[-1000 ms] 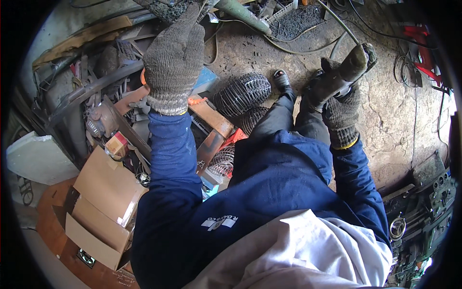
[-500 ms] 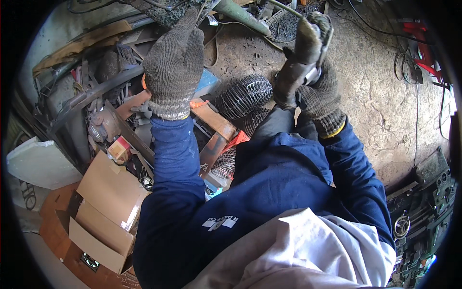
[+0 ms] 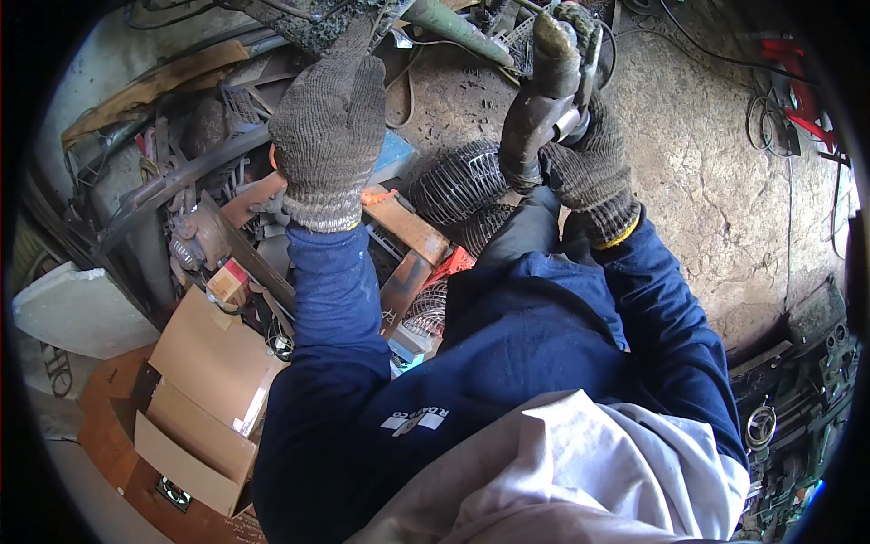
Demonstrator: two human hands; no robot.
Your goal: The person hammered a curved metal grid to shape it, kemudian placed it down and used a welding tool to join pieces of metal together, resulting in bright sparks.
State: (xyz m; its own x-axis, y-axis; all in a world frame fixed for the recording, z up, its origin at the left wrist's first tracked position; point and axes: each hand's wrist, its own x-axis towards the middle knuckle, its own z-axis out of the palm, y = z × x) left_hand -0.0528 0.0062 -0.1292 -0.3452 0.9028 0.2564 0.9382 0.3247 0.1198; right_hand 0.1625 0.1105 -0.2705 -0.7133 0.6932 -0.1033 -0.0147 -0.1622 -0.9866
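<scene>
My left hand (image 3: 328, 136), in a grey knitted glove, reaches to the edge of a dark, grimy metal work surface (image 3: 304, 25). One finger stretches forward; the others are out of sight beneath the hand. A bit of orange shows at the hand's outer edge. My right hand (image 3: 594, 168), gloved alike, is wrapped round a bulky, worn grey-brown hand tool (image 3: 542, 95) held above the floor. A thin rod shows at the tool's far end; its exact kind is unclear.
Coiled metal springs or wire rolls (image 3: 459, 179) lie between my arms. Beside my left arm are an open cardboard box (image 3: 213, 363) and scrap metal (image 3: 181, 172). A green pipe (image 3: 458, 32) stands ahead. A red tool (image 3: 802, 95) and cables lie right; metal parts (image 3: 797, 399) fill the lower right.
My right hand and the tool have shifted a little to the left and farther away. My left hand has hardly moved.
</scene>
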